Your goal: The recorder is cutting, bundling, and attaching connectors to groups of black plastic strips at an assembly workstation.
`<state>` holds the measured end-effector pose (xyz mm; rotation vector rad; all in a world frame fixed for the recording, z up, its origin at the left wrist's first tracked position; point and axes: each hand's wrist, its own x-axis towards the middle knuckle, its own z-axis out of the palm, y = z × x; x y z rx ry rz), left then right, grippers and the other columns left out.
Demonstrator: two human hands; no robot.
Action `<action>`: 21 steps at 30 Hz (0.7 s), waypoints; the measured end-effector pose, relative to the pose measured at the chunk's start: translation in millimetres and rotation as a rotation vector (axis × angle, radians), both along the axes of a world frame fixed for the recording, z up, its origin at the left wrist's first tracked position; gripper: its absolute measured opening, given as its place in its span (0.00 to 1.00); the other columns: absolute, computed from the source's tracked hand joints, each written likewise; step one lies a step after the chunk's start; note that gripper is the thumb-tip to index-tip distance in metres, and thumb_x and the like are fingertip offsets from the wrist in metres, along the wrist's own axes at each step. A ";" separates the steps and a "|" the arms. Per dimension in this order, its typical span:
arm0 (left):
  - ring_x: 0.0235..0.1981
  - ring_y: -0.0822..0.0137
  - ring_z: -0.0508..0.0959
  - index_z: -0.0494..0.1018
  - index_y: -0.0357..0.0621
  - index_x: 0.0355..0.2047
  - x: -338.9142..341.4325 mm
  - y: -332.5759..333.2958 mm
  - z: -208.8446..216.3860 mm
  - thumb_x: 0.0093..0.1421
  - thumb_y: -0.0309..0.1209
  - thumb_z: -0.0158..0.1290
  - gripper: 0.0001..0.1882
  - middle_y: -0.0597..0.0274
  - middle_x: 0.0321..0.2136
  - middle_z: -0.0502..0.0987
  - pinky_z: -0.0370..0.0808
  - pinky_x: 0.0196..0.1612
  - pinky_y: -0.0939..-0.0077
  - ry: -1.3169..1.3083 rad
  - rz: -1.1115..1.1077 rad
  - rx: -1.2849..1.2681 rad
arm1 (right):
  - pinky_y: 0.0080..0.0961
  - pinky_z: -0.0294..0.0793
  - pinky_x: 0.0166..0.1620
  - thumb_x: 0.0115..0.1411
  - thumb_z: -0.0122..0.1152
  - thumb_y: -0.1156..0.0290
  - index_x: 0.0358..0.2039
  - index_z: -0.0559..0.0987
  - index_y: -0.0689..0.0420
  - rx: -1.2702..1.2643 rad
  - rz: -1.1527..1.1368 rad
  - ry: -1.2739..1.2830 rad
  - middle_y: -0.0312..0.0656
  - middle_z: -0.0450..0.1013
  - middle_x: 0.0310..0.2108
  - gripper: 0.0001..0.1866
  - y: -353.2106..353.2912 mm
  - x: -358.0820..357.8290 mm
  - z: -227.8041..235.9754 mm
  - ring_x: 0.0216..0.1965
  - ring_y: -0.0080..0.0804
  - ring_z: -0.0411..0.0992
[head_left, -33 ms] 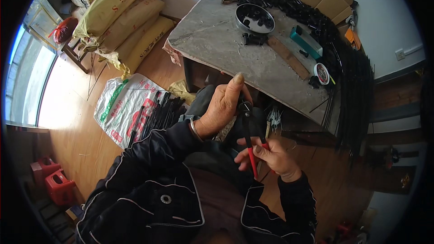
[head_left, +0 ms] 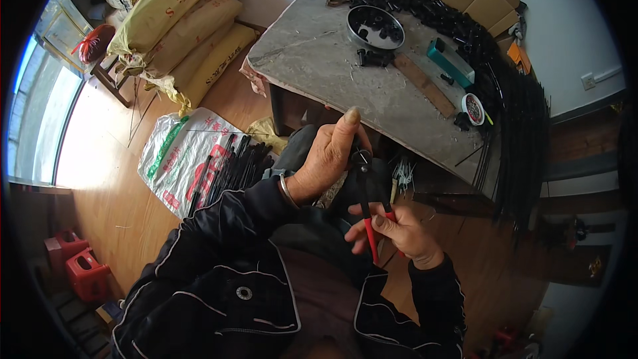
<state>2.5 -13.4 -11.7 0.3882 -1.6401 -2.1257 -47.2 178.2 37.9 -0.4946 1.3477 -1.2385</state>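
Red-handled pliers [head_left: 369, 226] sit between the hands, on the near side of the grey surface [head_left: 299, 46], their long axis running from the head, beside the curled left hand [head_left: 329, 156] (whether it grips anything, I cannot tell), back to spread handles held in the right hand [head_left: 407, 229].

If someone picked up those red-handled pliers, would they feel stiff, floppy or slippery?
The pliers would probably feel stiff, judging by their long, straight arms. The two handles may swing, since they meet at a visible pivot. The red grips look coated, so they're likely not very slippery.
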 end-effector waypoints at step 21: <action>0.16 0.74 0.66 0.73 0.36 0.21 -1.3 -9.8 -0.2 0.70 0.55 0.28 0.38 0.66 0.13 0.68 0.64 0.24 0.80 0.019 0.122 -0.065 | 0.33 0.69 0.25 0.59 0.59 0.73 0.31 0.71 0.61 -0.171 -0.186 1.265 0.45 0.69 0.20 0.07 -24.6 -7.4 -64.0 0.20 0.44 0.70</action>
